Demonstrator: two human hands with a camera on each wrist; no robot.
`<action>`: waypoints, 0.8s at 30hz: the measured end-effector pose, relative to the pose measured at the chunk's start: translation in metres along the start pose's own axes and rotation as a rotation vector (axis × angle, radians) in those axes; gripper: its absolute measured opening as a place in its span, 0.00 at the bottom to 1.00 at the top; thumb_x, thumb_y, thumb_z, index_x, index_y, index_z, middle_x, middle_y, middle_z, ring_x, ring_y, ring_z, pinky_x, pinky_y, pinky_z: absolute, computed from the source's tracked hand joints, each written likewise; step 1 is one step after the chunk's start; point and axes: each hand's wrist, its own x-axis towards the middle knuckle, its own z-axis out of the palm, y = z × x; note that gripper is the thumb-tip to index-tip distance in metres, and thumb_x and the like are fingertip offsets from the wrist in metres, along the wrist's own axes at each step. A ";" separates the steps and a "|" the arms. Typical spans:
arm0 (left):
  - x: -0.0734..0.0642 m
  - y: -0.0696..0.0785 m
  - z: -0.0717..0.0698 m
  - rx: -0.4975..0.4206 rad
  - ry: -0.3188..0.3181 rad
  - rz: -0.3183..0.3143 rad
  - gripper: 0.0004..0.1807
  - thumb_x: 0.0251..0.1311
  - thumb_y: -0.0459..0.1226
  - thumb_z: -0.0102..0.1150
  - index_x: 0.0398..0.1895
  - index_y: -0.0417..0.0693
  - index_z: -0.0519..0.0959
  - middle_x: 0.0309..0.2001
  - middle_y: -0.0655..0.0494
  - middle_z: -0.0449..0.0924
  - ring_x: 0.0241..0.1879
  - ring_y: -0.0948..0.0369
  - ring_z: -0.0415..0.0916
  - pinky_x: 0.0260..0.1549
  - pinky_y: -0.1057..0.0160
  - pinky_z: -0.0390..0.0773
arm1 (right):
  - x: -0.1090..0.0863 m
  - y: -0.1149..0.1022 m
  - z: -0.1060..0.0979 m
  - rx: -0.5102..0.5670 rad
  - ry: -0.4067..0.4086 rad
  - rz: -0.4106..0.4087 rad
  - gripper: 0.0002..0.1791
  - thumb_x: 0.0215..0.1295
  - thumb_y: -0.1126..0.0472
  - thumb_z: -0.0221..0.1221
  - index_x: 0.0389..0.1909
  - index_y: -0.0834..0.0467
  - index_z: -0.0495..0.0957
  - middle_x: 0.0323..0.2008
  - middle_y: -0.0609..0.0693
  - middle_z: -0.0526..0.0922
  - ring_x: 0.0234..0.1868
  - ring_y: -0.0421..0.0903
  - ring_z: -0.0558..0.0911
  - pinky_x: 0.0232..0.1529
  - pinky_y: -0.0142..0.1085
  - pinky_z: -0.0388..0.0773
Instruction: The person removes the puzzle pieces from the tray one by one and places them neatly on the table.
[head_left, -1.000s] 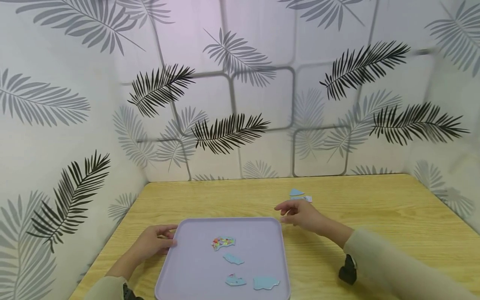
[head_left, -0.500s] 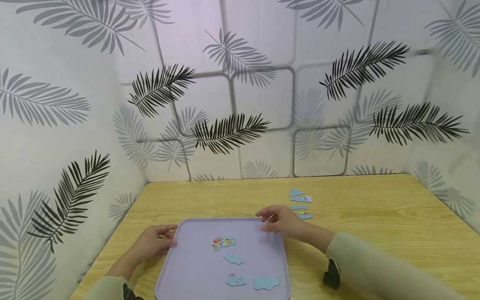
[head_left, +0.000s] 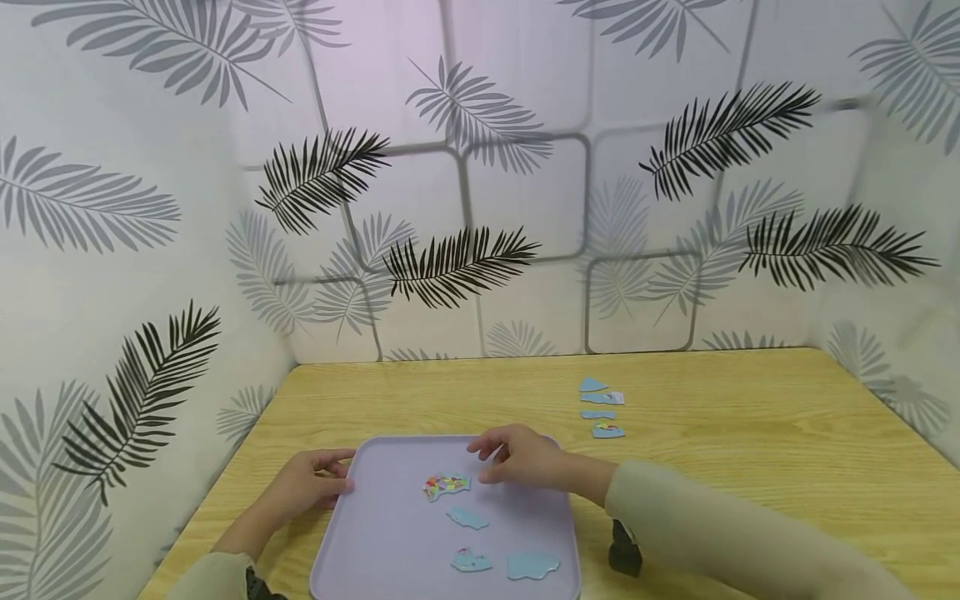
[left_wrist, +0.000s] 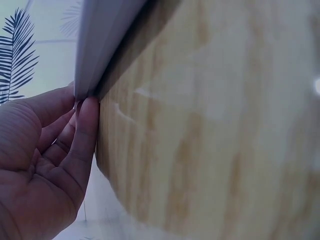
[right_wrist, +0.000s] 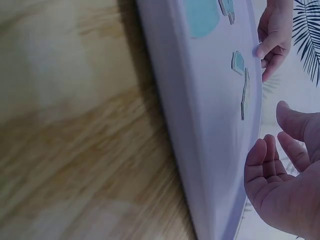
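A lilac tray point(head_left: 390, 533) lies on the wooden table. My left hand point(head_left: 303, 483) holds its left rim, the thumb at the edge and the fingers against the side, as the left wrist view point(left_wrist: 55, 145) also shows. Over the tray's far right part hovers my right hand point(head_left: 525, 458), its fingers loosely bent and nothing between them. Just left of those fingertips is a multicoloured puzzle piece point(head_left: 447, 485). Below it on the tray lie a pale blue piece point(head_left: 467, 517), a blue piece with a small pink spot point(head_left: 471, 561) and a wider blue piece point(head_left: 532, 566).
Several more flat pieces lie in a column on the table point(head_left: 712, 417) beyond the tray's right corner, among them a blue triangle point(head_left: 592, 384) and one with a colourful patch point(head_left: 608, 431). A leaf-patterned wall covering point(head_left: 525, 308) stands behind and at the sides.
My right hand has moved left from beside the column of pieces to above the tray, uncovering the lower pieces of that column. My left hand has stayed at the rim.
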 end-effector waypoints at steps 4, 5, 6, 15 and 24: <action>0.000 0.001 0.000 0.002 0.001 -0.004 0.29 0.43 0.33 0.66 0.53 0.41 0.72 0.34 0.48 0.72 0.30 0.59 0.74 0.27 0.61 0.79 | 0.005 -0.006 0.005 -0.037 -0.006 0.012 0.21 0.48 0.62 0.65 0.46 0.55 0.76 0.39 0.50 0.76 0.37 0.43 0.74 0.34 0.33 0.74; 0.000 0.001 0.000 0.003 0.001 -0.006 0.29 0.43 0.33 0.66 0.53 0.41 0.72 0.34 0.48 0.72 0.31 0.59 0.74 0.27 0.61 0.79 | 0.007 -0.007 0.006 -0.044 -0.008 0.015 0.21 0.48 0.62 0.65 0.46 0.55 0.76 0.39 0.49 0.76 0.38 0.43 0.74 0.35 0.33 0.74; 0.000 0.002 0.001 0.003 0.001 -0.007 0.29 0.43 0.33 0.66 0.53 0.41 0.72 0.34 0.48 0.72 0.31 0.59 0.74 0.27 0.61 0.79 | 0.008 -0.008 0.007 -0.048 -0.008 0.018 0.21 0.47 0.62 0.66 0.46 0.56 0.76 0.38 0.49 0.76 0.37 0.43 0.74 0.35 0.33 0.74; -0.001 0.001 0.001 0.008 0.012 -0.016 0.29 0.43 0.33 0.66 0.53 0.41 0.72 0.34 0.49 0.72 0.30 0.59 0.74 0.26 0.61 0.79 | 0.019 -0.006 0.017 -0.109 -0.052 -0.015 0.23 0.42 0.65 0.68 0.44 0.56 0.76 0.35 0.49 0.76 0.32 0.40 0.75 0.33 0.30 0.74; -0.001 0.002 0.000 0.019 0.011 -0.008 0.29 0.43 0.33 0.66 0.53 0.42 0.72 0.34 0.49 0.72 0.30 0.59 0.74 0.26 0.61 0.79 | 0.028 -0.010 0.023 -0.187 -0.099 -0.043 0.26 0.40 0.64 0.69 0.45 0.54 0.76 0.32 0.47 0.75 0.29 0.39 0.73 0.31 0.29 0.72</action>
